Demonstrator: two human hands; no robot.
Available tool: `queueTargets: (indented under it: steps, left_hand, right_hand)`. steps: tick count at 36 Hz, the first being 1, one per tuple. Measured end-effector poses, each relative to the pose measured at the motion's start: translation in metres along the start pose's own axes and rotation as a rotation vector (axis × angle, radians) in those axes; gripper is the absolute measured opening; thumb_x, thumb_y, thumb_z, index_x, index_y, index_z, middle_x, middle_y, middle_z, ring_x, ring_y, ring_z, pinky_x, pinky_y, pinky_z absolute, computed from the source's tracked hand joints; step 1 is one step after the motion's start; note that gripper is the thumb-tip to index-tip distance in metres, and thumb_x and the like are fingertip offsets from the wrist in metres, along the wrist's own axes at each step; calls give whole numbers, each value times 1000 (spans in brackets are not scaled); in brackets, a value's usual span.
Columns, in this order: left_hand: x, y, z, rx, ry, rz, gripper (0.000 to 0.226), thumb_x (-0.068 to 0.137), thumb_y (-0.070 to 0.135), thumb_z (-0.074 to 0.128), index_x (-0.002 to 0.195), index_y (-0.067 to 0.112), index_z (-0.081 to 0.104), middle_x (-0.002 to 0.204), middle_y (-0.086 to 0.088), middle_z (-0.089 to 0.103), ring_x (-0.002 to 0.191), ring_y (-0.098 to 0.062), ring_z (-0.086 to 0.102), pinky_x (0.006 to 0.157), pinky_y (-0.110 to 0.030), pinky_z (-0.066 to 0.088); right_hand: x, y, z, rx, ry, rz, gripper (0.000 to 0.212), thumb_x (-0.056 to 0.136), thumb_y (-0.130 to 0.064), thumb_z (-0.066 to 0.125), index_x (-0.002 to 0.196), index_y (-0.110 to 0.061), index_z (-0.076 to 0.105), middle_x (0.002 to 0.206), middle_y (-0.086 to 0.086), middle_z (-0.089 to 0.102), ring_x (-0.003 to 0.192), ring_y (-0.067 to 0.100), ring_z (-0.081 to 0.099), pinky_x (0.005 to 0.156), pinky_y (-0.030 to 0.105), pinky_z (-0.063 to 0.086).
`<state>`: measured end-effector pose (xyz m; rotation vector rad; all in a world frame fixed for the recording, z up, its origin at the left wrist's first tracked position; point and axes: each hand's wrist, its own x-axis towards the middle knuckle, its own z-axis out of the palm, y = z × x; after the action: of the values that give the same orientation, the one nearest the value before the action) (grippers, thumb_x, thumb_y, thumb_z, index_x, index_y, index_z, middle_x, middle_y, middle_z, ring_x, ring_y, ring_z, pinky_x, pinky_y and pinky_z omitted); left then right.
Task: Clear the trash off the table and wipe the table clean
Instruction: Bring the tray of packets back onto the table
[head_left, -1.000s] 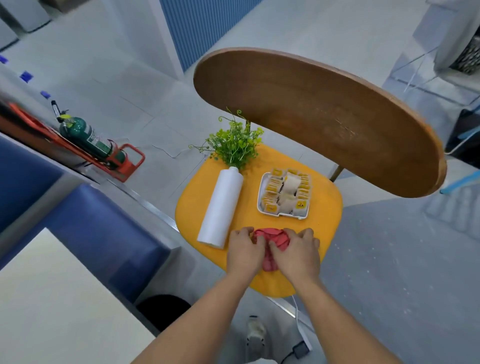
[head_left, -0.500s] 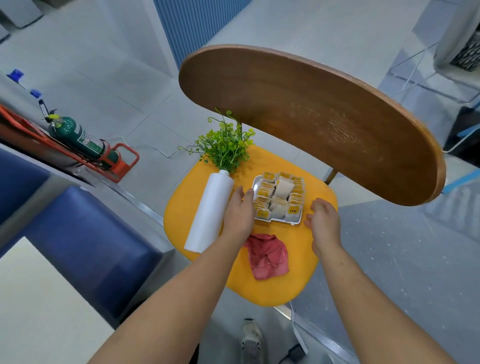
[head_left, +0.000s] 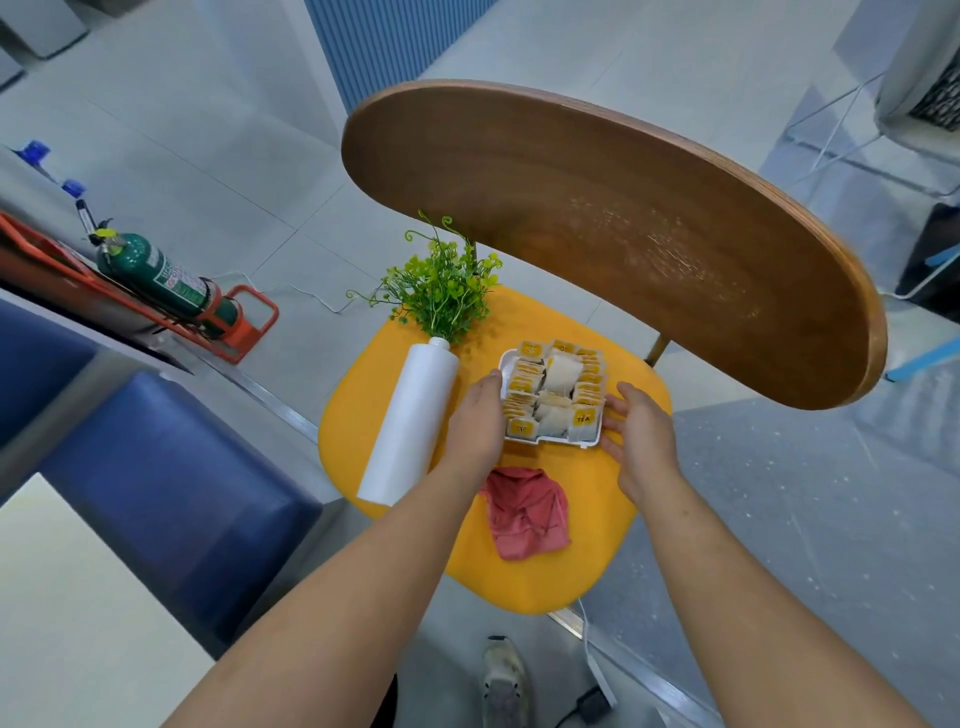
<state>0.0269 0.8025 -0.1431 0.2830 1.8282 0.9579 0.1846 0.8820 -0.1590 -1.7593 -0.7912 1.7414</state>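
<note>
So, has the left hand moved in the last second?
Yes. The left hand went forward from the red cloth to the left edge of the tea-bag tray, judged against the yellow table.

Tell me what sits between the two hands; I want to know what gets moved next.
A tray of tea bags lies between the left hand and the right hand, as the head view shows.

- Brown round table (head_left: 597, 218): smooth wood with a dull, scuffed patch.
- Lower yellow table (head_left: 530, 582): smooth, matt, plastic-looking.
- Pink-red rag (head_left: 524, 512): soft, creased cloth.
- White tray (head_left: 566, 443): thin plastic, holding paper tea bags (head_left: 563, 374).
- White bottle (head_left: 410, 421): smooth, matt.
</note>
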Motion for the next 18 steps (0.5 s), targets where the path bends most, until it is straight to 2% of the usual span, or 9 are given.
queueTargets:
  steps: [2, 4, 7, 10, 13, 15, 18]
  left_hand:
    - [-6, 4, 0, 3, 6, 9, 57, 106, 56, 29, 156, 33, 40, 162, 3, 40, 149, -21, 37, 122, -47, 28]
    - [-14, 7, -1, 5, 4, 6, 58, 104, 58, 29, 155, 33, 42, 161, 4, 42, 147, -21, 39, 122, -47, 29]
    - [-23, 7, -2, -10, -2, 18, 75, 87, 76, 30, 146, 36, 55, 150, 7, 54, 138, -19, 49, 119, -49, 34]
    - [-27, -1, -4, -19, 10, 40, 78, 82, 79, 29, 136, 31, 61, 138, 1, 64, 129, -21, 57, 114, -52, 40]
    - [-51, 9, -11, 4, 25, 74, 61, 93, 69, 31, 118, 24, 65, 119, -2, 70, 116, -23, 64, 104, -50, 48]
    - [-68, 12, -22, -16, 53, 88, 63, 93, 69, 32, 120, 23, 66, 120, -2, 71, 116, -23, 64, 103, -50, 49]
    - [-90, 15, -39, 28, 88, 154, 64, 96, 70, 28, 134, 30, 62, 136, 3, 64, 127, -23, 58, 110, -51, 46]
  right_hand:
    - [-1, 0, -2, -8, 8, -9, 32, 105, -34, 50, 130, -19, 62, 114, -4, 71, 103, 19, 69, 84, 38, 57]
    - [-6, -2, -4, -25, 7, -21, 19, 105, -33, 50, 111, -24, 66, 110, -6, 72, 103, 18, 69, 87, 39, 58]
    - [-18, -8, -5, -40, -7, -69, 21, 105, -32, 49, 91, -33, 64, 107, -7, 72, 100, 16, 69, 83, 38, 58]
    - [-32, -13, -7, -60, -2, -107, 24, 105, -32, 50, 88, -34, 66, 105, -7, 73, 100, 16, 70, 80, 37, 57]
    - [-50, -21, -5, -78, -17, -140, 23, 106, -32, 48, 90, -35, 65, 108, -8, 72, 99, 14, 69, 75, 33, 55]
    - [-70, -27, -1, -84, -40, -170, 23, 106, -32, 48, 90, -35, 65, 107, -8, 72, 100, 13, 69, 73, 31, 54]
    - [-97, -28, 5, -103, -77, -190, 23, 105, -33, 50, 92, -34, 68, 109, -7, 73, 102, 15, 69, 72, 31, 53]
